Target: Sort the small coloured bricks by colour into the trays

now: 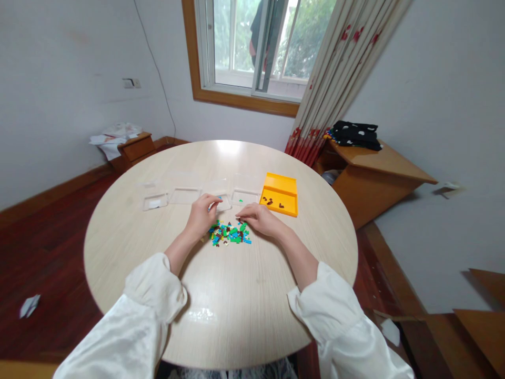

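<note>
My left hand (202,216) is raised at the near edge of a clear plastic box (225,205), its thumb and fingers drawn together; whatever they hold is too small to make out. A speck of blue shows by its fingertips. Below both hands lies a pile of small toy building bricks (232,234) in green, blue, brown, yellow and cream. My right hand (258,218) reaches into the pile's far right side, fingertips closed together beside a brown brick (240,221). I cannot tell whether that brick is gripped.
An open yellow case (290,210) at the right holds several brown bricks. To its left stands a clear box (245,199) with a green brick, then more clear boxes (184,196) and a small one (155,202). All rest on a round wooden table (236,316).
</note>
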`<state>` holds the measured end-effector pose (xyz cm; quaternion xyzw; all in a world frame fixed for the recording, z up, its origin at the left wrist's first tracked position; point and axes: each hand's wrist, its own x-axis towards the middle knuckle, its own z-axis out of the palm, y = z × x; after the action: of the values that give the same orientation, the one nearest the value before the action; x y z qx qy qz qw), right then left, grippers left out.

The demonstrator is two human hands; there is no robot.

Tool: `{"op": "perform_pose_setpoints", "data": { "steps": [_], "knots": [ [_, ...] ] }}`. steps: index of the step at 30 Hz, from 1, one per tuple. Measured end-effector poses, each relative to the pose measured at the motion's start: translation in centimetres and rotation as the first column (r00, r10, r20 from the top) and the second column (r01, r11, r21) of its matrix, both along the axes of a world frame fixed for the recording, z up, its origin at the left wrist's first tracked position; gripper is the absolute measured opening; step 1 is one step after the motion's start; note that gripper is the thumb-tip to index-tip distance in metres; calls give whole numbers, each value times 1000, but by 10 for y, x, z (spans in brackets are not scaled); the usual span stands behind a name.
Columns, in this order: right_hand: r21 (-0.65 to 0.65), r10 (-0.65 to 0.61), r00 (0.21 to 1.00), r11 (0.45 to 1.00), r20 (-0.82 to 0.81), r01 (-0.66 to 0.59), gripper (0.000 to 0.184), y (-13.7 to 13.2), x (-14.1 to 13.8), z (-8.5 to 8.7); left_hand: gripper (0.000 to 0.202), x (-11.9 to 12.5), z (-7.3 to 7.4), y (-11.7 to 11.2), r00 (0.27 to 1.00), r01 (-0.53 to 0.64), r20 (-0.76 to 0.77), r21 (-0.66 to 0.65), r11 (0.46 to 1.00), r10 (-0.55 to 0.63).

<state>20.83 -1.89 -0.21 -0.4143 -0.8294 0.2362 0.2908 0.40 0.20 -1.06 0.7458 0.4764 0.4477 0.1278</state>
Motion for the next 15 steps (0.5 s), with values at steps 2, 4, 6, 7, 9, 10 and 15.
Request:
{"op": "perform_pose_setpoints", "data": {
  "steps": [2,4,6,7,9,10,15],
  "knots": [
    [-3,25,999,1000,34,-25,23,1,1,-1,20,1,-2,0,1000,12,5,6,1000,-12],
    [-1,16,998,1000,54,-16,22,1,1,-1,20,2,-3,0,1000,28,10,14,1000,-28],
    [3,-13,998,1000,62,13,19,0,0,-1,20,2,-4,0,999,37,9,21,999,-37],
    [-1,-29,998,1000,64,29,18,0,-1,-1,20,2,-5,-1,999,40,8,24,999,-40],
    [-16,-57,996,998,66,58,16,-1,-2,0,21,3,-5,-1,999,49,4,25,999,-49],
    [-24,-70,995,997,67,72,16,-1,-2,0,21,3,-5,-1,999,53,3,21,998,-53],
    [-40,-146,989,989,-10,145,14,0,-6,-2,14,6,-2,-4,997,78,-1,-35,996,-78]
  ]
}}
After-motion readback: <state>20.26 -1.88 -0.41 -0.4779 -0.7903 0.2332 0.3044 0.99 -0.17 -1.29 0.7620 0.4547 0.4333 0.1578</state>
